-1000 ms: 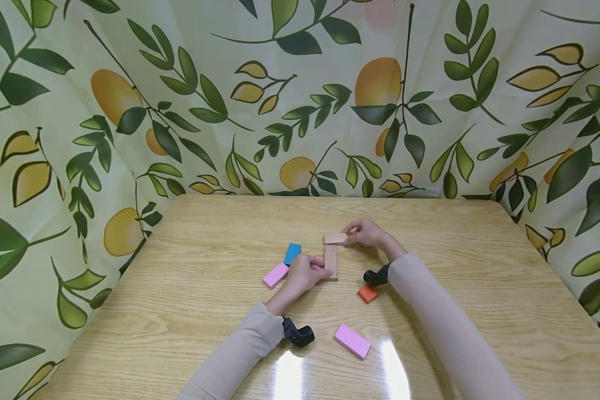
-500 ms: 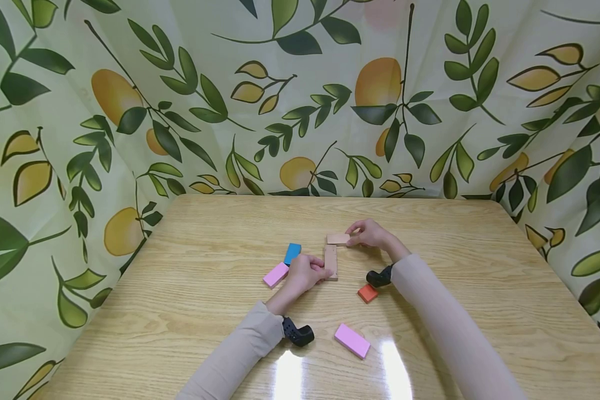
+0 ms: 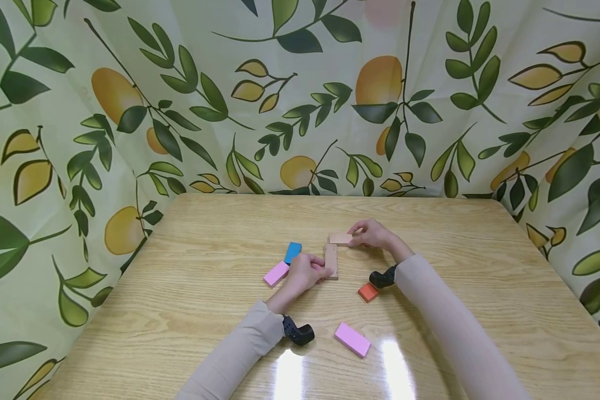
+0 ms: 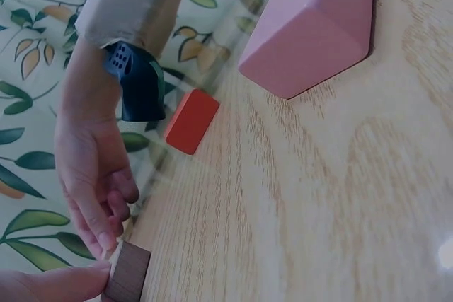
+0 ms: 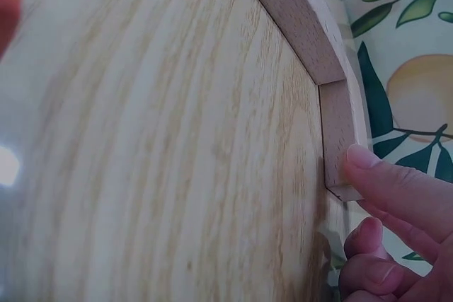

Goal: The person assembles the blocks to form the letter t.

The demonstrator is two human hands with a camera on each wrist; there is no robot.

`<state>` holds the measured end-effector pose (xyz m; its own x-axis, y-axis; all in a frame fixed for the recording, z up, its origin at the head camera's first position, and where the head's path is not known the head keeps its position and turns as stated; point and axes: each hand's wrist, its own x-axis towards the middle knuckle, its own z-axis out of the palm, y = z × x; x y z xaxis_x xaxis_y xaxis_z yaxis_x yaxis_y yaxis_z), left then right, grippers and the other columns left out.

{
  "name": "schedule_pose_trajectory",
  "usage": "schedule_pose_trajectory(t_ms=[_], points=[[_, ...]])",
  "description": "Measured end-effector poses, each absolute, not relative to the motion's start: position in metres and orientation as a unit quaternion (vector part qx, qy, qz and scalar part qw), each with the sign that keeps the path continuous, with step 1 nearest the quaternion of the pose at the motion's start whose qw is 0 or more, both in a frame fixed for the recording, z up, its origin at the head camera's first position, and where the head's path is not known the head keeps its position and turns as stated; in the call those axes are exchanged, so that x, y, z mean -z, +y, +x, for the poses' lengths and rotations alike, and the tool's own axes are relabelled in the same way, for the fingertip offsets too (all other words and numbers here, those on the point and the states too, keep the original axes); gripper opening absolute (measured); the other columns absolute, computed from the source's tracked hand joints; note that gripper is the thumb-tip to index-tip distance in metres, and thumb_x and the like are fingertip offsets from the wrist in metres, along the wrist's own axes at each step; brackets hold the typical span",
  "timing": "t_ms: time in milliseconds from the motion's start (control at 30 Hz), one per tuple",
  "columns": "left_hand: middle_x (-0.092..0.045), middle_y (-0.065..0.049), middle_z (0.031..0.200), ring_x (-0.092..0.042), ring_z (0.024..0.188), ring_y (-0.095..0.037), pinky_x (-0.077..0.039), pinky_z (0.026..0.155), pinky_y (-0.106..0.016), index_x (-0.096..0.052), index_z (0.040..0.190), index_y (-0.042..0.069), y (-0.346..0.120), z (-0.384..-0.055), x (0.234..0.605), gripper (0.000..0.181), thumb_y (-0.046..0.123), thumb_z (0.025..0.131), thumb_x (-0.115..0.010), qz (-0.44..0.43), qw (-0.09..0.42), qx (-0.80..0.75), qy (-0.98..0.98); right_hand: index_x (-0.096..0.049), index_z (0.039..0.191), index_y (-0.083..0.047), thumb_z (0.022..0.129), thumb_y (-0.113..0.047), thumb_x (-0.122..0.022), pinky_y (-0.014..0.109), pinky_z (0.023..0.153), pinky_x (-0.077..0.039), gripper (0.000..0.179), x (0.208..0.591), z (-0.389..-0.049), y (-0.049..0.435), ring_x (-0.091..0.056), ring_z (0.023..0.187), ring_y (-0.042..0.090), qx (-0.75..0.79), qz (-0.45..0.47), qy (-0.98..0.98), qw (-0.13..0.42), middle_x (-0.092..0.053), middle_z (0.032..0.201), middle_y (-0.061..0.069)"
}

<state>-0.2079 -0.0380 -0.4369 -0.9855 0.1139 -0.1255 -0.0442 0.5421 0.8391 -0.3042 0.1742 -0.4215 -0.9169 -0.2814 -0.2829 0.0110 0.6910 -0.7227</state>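
Two plain wooden blocks form a corner on the table. One block [image 3: 331, 256] points away from me, and my left hand [image 3: 305, 273] holds its near end between thumb and fingers. Across its far end lies the other block [image 3: 338, 239], whose right end my right hand [image 3: 372, 233] pinches. In the right wrist view, the thumb [image 5: 396, 182] presses the near face of that crosswise block [image 5: 338, 122], with a finger partly hidden behind it. The left wrist view catches my left thumb [image 4: 64, 284] against the lengthwise block's end face [image 4: 129, 272].
A blue block [image 3: 293, 251] and a pink block [image 3: 276, 274] lie left of the wooden pair, beside my left hand. Under my right wrist sits a short orange-red block [image 3: 368, 292]. Another pink block [image 3: 352, 340] lies nearer to me. A patterned curtain [image 3: 300, 111] hangs behind the table.
My right hand has slid the crosswise block a little to the right, and the block lies straighter now. The left hand and its block stay in place.
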Motion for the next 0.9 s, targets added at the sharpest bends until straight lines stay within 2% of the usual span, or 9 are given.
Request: schedule_pose_trajectory(t_ms=[267, 533, 900], points=[[-0.073, -0.014, 0.075, -0.057, 0.052, -0.005, -0.047, 0.049, -0.016, -0.072, 0.097, -0.004, -0.0366, -0.209, 0.4375, 0.028, 0.016, 0.078, -0.079, 0.019, 0.082, -0.486, 0.87, -0.063, 0.115, 0.001, 0.085, -0.015, -0.073, 0.021, 0.055, -0.036, 0.036, 0.4214, -0.3034, 0.1777, -0.043, 0.062, 0.011, 0.38, -0.078, 0.903, 0.188, -0.047, 0.076, -0.001], [-0.072, -0.013, 0.076, -0.053, 0.052, -0.003, -0.042, 0.048, -0.014, -0.071, 0.098, -0.004, -0.0345, -0.2082, 0.4379, 0.029, 0.017, 0.079, -0.078, 0.014, 0.084, -0.483, 0.871, -0.063, 0.115, 0.0, 0.085, -0.015, -0.073, 0.021, 0.057, -0.037, 0.035, 0.4223, -0.3021, 0.1793, -0.044, 0.064, 0.011, 0.379, -0.08, 0.903, 0.185, -0.047, 0.076, -0.001], [-0.072, -0.014, 0.077, -0.053, 0.054, -0.005, -0.041, 0.048, -0.014, -0.071, 0.099, -0.003, -0.0352, -0.2054, 0.4352, 0.028, 0.016, 0.079, -0.079, 0.018, 0.072, -0.47, 0.88, -0.062, 0.115, 0.0, 0.085, -0.014, -0.073, 0.021, 0.058, -0.038, 0.036, 0.4216, -0.2991, 0.177, -0.045, 0.065, 0.011, 0.389, -0.087, 0.899, 0.184, -0.051, 0.075, -0.002]])
